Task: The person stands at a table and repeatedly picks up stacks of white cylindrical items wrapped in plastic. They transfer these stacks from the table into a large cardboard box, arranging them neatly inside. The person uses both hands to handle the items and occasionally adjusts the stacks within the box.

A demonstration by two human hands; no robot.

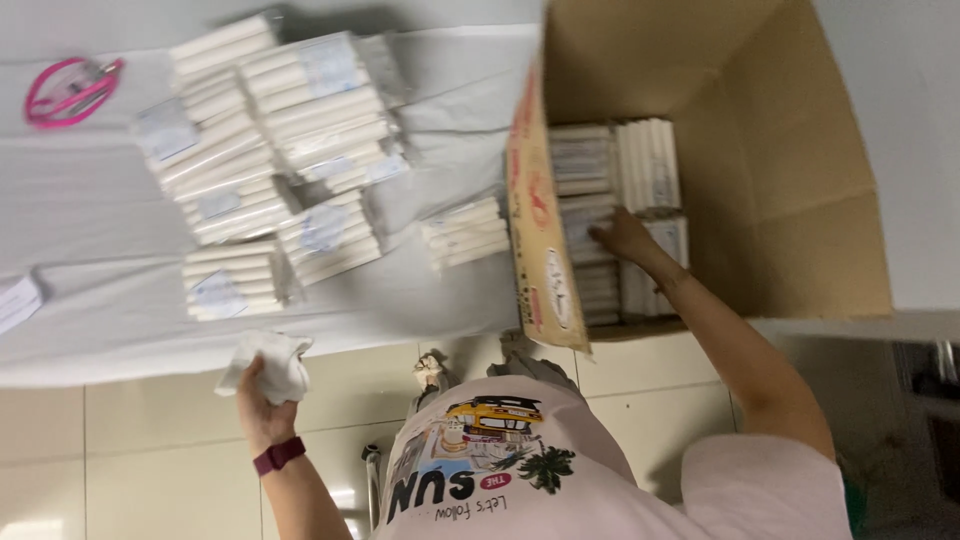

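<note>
Reaching into the carton with my right hand, clutching a cloth in my left.

My right hand point(622, 236) is resting, fingers spread, on the white packets point(612, 170) stacked in the cardboard box point(790, 200); their long axes are running across my reach. My left hand point(262, 400) is gripping a crumpled white cloth point(272, 365) near the table edge point(100, 345), well apart from the wrapped bundles point(270, 150).

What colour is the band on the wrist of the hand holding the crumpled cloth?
Dark maroon wristband, shown best in the head view.

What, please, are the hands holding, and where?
The left hand clutches a crumpled white cloth by its lower edge; the right hand rests on packs, holding nothing.
</note>
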